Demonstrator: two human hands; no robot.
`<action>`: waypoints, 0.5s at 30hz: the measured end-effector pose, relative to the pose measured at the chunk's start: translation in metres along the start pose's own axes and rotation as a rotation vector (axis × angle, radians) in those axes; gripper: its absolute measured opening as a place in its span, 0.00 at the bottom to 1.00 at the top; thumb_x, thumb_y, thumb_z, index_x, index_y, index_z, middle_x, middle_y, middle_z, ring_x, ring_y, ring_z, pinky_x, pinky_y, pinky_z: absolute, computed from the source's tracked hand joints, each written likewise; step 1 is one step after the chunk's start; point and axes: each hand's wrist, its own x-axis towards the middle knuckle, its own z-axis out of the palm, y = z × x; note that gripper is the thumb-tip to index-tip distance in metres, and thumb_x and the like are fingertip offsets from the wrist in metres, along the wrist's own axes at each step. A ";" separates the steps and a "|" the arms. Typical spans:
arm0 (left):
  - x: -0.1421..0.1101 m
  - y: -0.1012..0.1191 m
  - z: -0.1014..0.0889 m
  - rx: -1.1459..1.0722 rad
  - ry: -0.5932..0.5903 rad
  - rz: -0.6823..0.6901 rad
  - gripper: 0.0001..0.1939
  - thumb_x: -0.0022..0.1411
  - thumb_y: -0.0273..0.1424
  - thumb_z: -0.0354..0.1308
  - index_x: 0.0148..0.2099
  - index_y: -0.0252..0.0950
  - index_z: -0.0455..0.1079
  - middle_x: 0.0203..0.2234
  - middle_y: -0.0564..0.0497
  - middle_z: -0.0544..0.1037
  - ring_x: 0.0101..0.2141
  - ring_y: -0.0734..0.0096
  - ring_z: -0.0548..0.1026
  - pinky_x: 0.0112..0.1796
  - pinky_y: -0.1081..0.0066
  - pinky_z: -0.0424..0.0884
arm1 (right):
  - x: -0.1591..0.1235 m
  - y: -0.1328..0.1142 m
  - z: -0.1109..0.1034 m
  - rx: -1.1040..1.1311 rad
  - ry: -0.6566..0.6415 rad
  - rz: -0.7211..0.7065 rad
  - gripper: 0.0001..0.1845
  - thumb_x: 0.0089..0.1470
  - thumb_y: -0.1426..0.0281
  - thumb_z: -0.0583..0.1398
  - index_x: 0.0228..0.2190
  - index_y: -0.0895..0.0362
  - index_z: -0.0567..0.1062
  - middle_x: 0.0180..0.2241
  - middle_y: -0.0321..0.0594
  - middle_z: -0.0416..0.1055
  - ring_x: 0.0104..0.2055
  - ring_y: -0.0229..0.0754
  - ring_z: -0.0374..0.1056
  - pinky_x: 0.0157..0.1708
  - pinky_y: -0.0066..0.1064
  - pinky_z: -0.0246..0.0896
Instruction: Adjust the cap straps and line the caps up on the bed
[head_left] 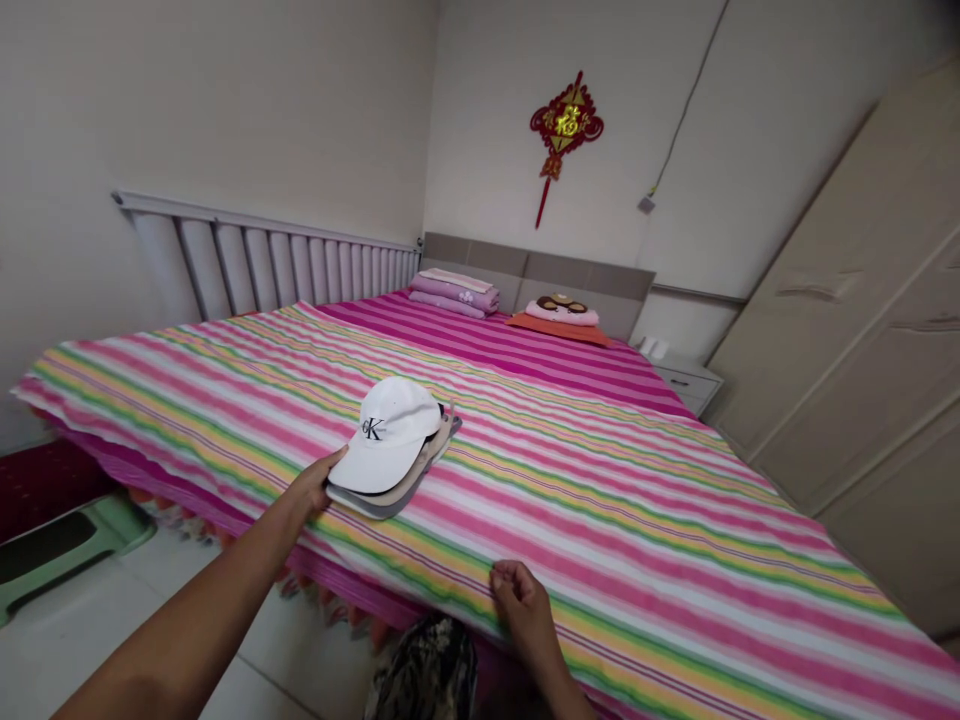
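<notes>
Nearest, at the lower edge, a patch of dark camouflage-patterned fabric (427, 675) shows against the bed's side, with pale floor tiles (247, 655) beside it. Close by, the right hand (523, 605) is at the near edge of a cotton-like cloth striped in pink, white, yellow and green (652, 540); its fingers curl inward, though I cannot tell how tightly, or whether they pinch the cloth. A little farther on, the left hand (311, 487) pinches the brim edge of a stack of caps (394, 455) sitting on the striped cloth, left of the middle of the bed. On top is a white cap with black lettering (397, 410), its brim toward the left hand, with beige and grey brims showing beneath. Off to the left, a pale green plastic stool (112, 520) stands on the floor. Beyond the cloth, a magenta striped sheet (480, 345) runs up to folded lilac bedding (454, 295) and a flat orange folded piece (559, 328) near a grey-beige panelled headboard (585, 285). Farthest, a red-and-gold knot-shaped ornament (568, 120) hangs on the white wall (495, 80).
</notes>
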 end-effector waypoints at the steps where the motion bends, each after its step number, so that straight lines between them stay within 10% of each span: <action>1: 0.000 0.000 -0.001 0.006 -0.001 0.004 0.12 0.56 0.28 0.54 0.41 0.27 0.71 0.16 0.47 0.76 0.17 0.62 0.74 0.24 0.66 0.75 | 0.000 0.002 0.000 -0.003 -0.004 -0.004 0.12 0.43 0.62 0.58 0.27 0.59 0.70 0.19 0.31 0.57 0.20 0.34 0.50 0.20 0.25 0.45; 15: -0.001 0.000 -0.011 0.242 0.029 0.098 0.07 0.54 0.31 0.56 0.28 0.31 0.70 0.16 0.46 0.75 0.19 0.62 0.74 0.22 0.66 0.72 | 0.001 0.015 -0.004 -0.035 -0.030 -0.025 0.12 0.46 0.62 0.56 0.29 0.59 0.69 0.19 0.31 0.56 0.21 0.33 0.49 0.20 0.25 0.45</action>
